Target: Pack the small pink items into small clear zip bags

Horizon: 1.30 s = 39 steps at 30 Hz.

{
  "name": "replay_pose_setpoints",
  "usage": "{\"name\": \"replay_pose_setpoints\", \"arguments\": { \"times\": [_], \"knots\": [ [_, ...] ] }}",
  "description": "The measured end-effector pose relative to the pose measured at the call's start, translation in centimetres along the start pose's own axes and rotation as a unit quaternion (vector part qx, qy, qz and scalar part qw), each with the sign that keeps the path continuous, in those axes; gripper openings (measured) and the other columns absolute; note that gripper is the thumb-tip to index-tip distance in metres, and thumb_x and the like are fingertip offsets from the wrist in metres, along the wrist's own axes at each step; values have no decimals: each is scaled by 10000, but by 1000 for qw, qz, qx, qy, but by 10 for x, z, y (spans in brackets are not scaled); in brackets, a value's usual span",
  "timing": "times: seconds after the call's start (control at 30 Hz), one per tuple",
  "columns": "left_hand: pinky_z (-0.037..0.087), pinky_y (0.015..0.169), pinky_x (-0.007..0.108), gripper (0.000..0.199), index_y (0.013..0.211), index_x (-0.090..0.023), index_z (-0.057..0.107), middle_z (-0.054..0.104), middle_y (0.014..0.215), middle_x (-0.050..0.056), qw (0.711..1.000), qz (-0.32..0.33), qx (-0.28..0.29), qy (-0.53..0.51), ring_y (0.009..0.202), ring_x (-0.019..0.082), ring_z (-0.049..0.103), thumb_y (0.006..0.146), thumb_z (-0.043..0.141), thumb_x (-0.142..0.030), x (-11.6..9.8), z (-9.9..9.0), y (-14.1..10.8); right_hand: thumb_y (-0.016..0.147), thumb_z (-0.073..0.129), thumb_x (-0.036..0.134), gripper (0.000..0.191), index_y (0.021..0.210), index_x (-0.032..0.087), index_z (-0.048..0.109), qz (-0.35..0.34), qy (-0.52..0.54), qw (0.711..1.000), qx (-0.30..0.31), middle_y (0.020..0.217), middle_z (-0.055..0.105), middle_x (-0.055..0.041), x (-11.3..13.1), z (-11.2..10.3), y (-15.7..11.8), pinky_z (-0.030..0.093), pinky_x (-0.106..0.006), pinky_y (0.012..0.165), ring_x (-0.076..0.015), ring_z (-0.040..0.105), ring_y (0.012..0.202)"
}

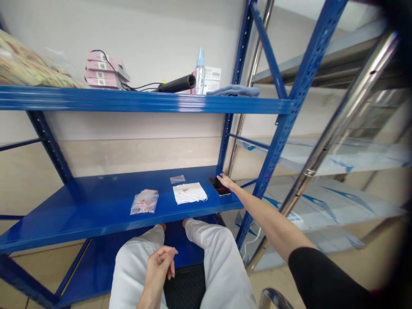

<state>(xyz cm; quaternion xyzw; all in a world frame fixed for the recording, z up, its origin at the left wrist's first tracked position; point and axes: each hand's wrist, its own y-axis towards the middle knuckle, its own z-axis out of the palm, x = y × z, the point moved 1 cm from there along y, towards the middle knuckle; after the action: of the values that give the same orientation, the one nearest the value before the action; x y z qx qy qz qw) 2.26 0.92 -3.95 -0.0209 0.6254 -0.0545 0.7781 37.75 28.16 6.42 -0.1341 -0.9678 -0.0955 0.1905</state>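
My right hand (225,181) reaches out to a dark smartphone (219,187) at the right end of the blue shelf, with its fingers closed on the phone's upper right edge. Over my lap, my left hand (162,261) is curled, thumb and fingers pressed together; whatever is between them is too small or hidden to tell. A white cloth or tissue (195,195) lies flat in front of me with small reddish bits (185,189) on it. Behind it is a small clear plastic bag (177,179). To the left lies a clear bag of small pink and red pieces (144,202).
The blue shelf board (103,206) is above my knees. An upper shelf (138,99) carries pink boxes (104,71), a black tube-shaped object (178,83), a spray bottle (200,73) and a folded blue cloth (234,90). A blue upright (273,159) and steel rack (331,116) stand right.
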Motion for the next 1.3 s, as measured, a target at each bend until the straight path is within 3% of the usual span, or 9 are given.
{"name": "replay_pose_setpoints", "arguments": {
  "times": [0.17, 0.27, 0.47, 0.8, 1.3],
  "knots": [
    [280, 409, 191, 452, 778, -142, 657, 517, 440, -19, 1000, -26, -4, -10, 380, 74, 393, 703, 718, -584, 11, 0, 9, 778, 654, 583, 805, 1392, 120, 419, -7, -31, 998, 45, 1284, 584, -211, 14, 16, 8, 436, -392, 947, -331, 555, 1203],
    [285, 426, 188, 407, 803, -148, 658, 506, 463, -34, 999, -41, -17, -30, 407, 73, 402, 735, 709, -546, 13, -3, 9, 675, 762, 547, 919, 1398, 130, 378, -4, -61, 997, 50, 1329, 523, -243, 22, 25, 7, 419, -456, 955, -382, 500, 1243],
    [313, 461, 195, 347, 803, -157, 660, 513, 499, -31, 999, -37, -22, -25, 446, 82, 426, 768, 688, -501, 5, -3, -1, 691, 754, 521, 912, 1395, 114, 343, 0, -94, 994, 51, 1318, 504, -271, 26, 29, 6, 332, -515, 1012, -404, 429, 1291],
    [302, 459, 197, 338, 811, -151, 658, 506, 502, -30, 999, -40, -10, -29, 443, 78, 411, 777, 687, -486, 4, -3, 2, 683, 740, 513, 875, 1379, 147, 357, -23, -92, 995, 37, 1265, 558, -208, 21, 31, 11, 358, -479, 986, -374, 462, 1256],
    [303, 447, 192, 345, 833, -142, 650, 507, 505, -34, 998, -51, -3, -35, 443, 73, 400, 777, 696, -480, 12, -6, 4, 667, 746, 540, 846, 1300, 98, 398, 7, -126, 992, 12, 1201, 579, -238, 21, 30, 12, 363, -473, 961, -380, 486, 1211]
  ]
}}
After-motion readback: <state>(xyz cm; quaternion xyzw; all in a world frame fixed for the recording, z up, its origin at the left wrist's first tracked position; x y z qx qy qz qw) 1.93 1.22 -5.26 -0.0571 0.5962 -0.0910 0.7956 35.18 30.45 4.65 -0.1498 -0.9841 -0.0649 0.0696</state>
